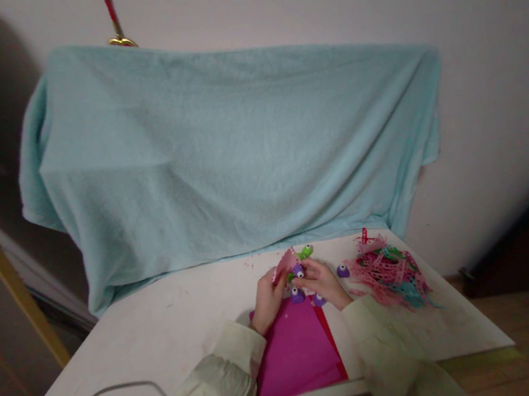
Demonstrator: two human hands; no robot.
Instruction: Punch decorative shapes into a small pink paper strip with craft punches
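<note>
My left hand (pixel 267 300) pinches a small pink piece of paper (pixel 284 264) with a scalloped edge, raised over the table. My right hand (pixel 324 281) is closed around a small purple craft punch (pixel 297 270) with a white round top, held against the paper's right side. Where punch and paper meet is too small to make out. A green craft punch (pixel 306 252) lies just behind the fingers. Below my hands stand a purple punch (pixel 297 295) and another purple punch (pixel 319 300), partly covered by my right hand. Magenta sheets (pixel 295 355) lie under my left wrist, red paper showing at their right edge.
Right of my hands sits one more purple punch (pixel 342 271), beside a heap of punched pink, teal and green paper strips (pixel 392 275). A light blue cloth (pixel 236 148) hangs behind the white table (pixel 184 326). A grey cable (pixel 118 387) loops at the front left.
</note>
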